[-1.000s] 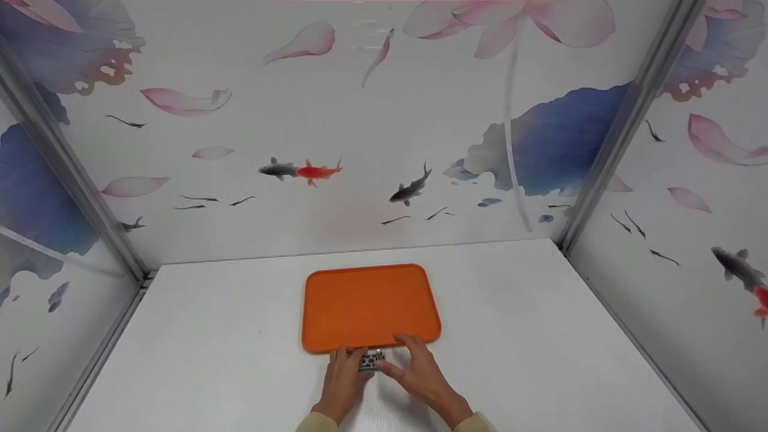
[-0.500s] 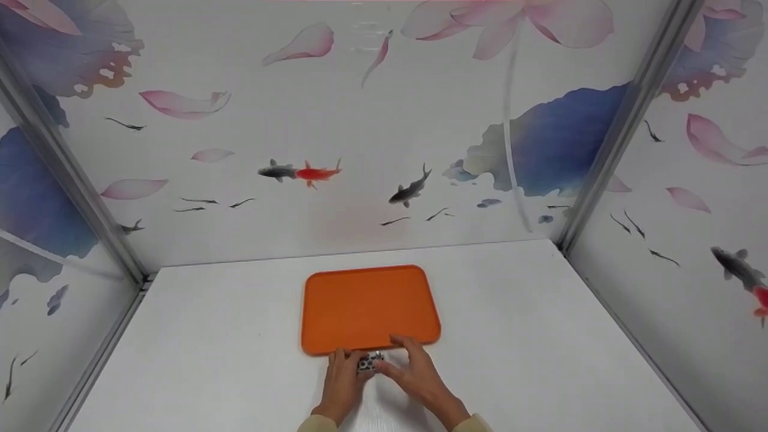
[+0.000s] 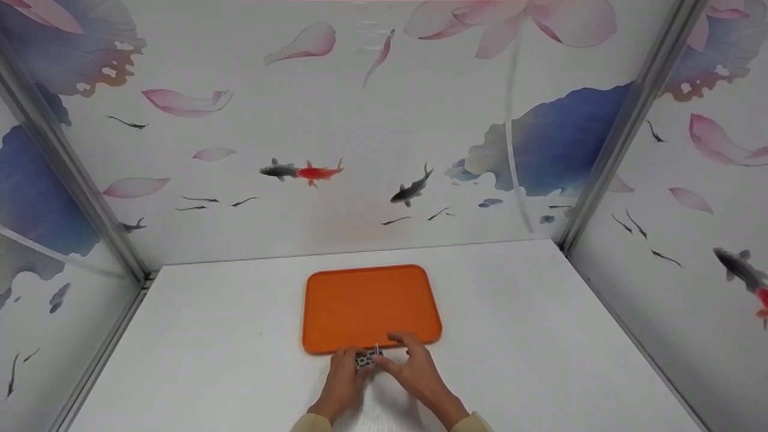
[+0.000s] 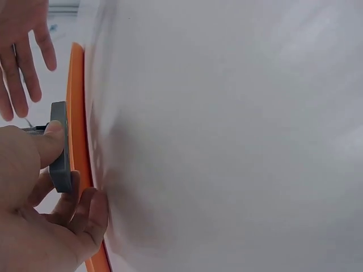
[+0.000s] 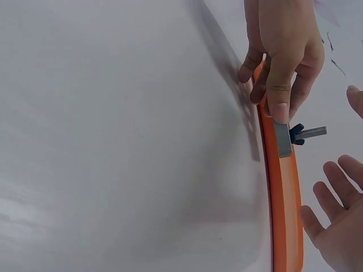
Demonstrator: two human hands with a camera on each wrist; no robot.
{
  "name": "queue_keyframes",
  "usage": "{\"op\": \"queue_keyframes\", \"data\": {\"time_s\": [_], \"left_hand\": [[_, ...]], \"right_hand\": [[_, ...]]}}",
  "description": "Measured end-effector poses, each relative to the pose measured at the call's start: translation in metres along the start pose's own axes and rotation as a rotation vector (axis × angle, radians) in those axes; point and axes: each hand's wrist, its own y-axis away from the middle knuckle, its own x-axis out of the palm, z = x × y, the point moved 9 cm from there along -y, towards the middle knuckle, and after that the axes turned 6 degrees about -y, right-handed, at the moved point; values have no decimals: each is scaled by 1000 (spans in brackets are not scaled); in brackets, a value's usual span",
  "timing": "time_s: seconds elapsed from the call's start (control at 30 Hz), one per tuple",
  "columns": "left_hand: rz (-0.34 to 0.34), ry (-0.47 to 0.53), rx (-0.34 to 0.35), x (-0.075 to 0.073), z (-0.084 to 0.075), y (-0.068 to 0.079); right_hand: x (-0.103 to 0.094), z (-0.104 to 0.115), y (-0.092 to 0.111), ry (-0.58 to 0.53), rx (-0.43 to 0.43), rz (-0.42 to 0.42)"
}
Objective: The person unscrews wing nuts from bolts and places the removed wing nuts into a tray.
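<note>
My left hand (image 3: 345, 378) pinches a small grey metal block (image 3: 366, 359) with dark round holes in its face. A threaded bolt (image 5: 313, 132) with a dark wing nut (image 5: 296, 134) on it sticks out from the block's side in the right wrist view. In the head view that bolt points upward near the block's right end. Beside it is my right hand (image 3: 417, 372), its thumb close to the block and its fingers spread. Straight, parted fingers of the right hand (image 5: 346, 226) show apart from the bolt in the right wrist view. Fingers hide part of the block.
An orange tray (image 3: 372, 309) lies on the white table (image 3: 510, 336), just beyond both hands. White panels printed with fish and petals (image 3: 360, 210) stand behind and at both sides, joined by grey metal posts (image 3: 624, 138).
The block has tilted a little in my left hand, and the bolt now shows upright above it in the head view. The right hand has barely shifted, and the tray stays put.
</note>
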Motion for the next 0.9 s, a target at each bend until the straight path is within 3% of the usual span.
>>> {"op": "queue_keyframes", "data": {"time_s": [0.3, 0.67, 0.9], "left_hand": [[39, 172, -17, -9, -10, -1], [62, 565, -20, -27, -15, 2], [94, 690, -75, -28, -10, 2]], "right_hand": [[-9, 9, -1, -11, -45, -30], [-15, 29, -1, -21, -113, -36], [-13, 33, -3, -22, -128, -27]]}}
